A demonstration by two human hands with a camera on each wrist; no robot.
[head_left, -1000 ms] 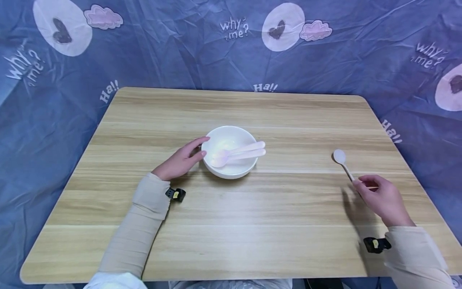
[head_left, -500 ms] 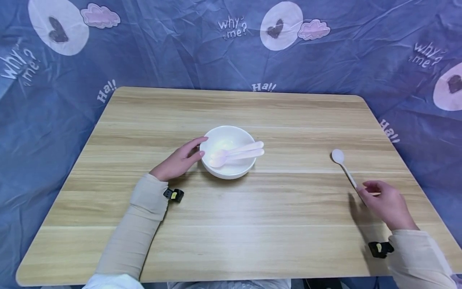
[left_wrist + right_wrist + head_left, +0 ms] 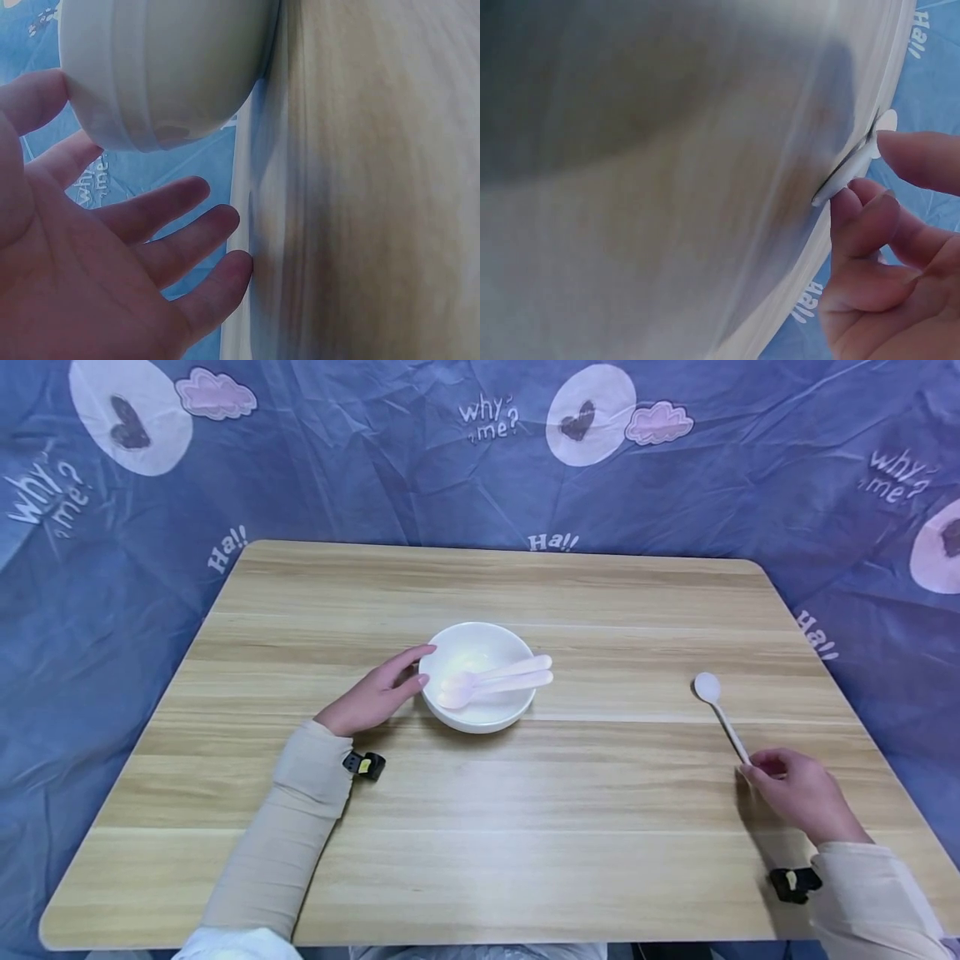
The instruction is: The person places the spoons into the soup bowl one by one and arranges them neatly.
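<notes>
A white bowl (image 3: 480,720) stands on the wooden table, and two pale pinkish spoons (image 3: 517,675) lie across it with their handles over the right rim. My left hand (image 3: 371,697) is at the bowl's left side. Its thumb and index finger touch the rim, while the other fingers spread loosely below in the left wrist view. Farther right, a third spoon (image 3: 723,722), white with a long handle, lies flat on the table. My right hand (image 3: 798,793) is at its handle end, fingers bent. In the right wrist view, the thumb and fingers stand apart around the handle.
The light wooden table (image 3: 600,818) has rounded corners. Behind and beside it hangs a blue printed cloth (image 3: 360,468). Each wrist bears a small black camera; the left camera (image 3: 365,766) sits low over the tabletop.
My right hand has drawn back along the third spoon toward its handle end, baring more of the handle, while that spoon stays put. My left hand and the bowl have not moved.
</notes>
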